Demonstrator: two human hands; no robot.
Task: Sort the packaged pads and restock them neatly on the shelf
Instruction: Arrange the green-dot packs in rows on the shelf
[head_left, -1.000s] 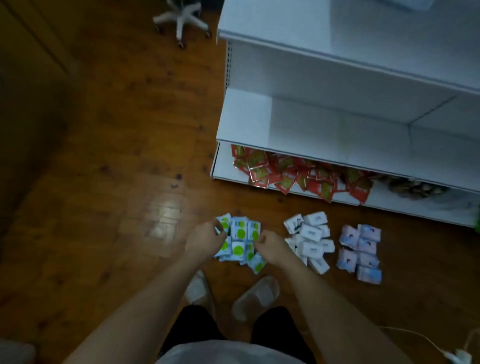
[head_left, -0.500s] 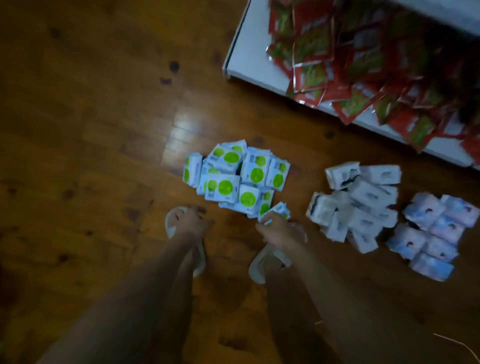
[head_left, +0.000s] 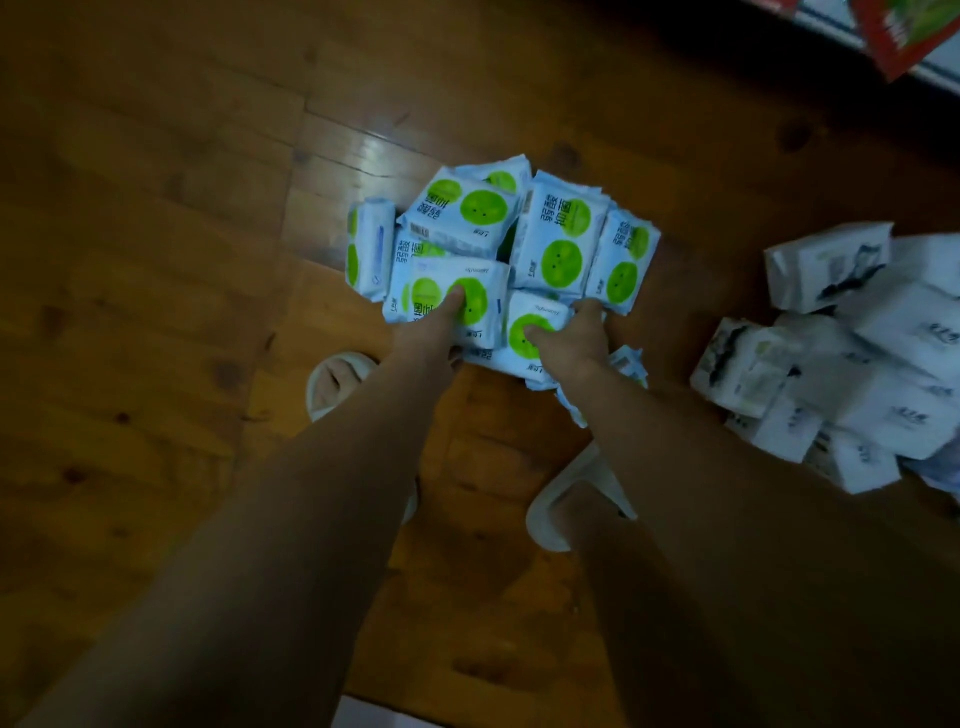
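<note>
On the wooden floor (head_left: 156, 260), a heap of green-dotted pad packs (head_left: 550, 234) lies just beyond two slippered feet. Left hand (head_left: 431, 332) presses a thumb on one near pack (head_left: 457, 301), fingers tucked under its edge. Right hand (head_left: 571, 338) grips another pack (head_left: 535, 327). White packs (head_left: 857, 364) are piled to the right; red packets (head_left: 904, 36) sit on the shelf (head_left: 831, 15) at far right.
</note>
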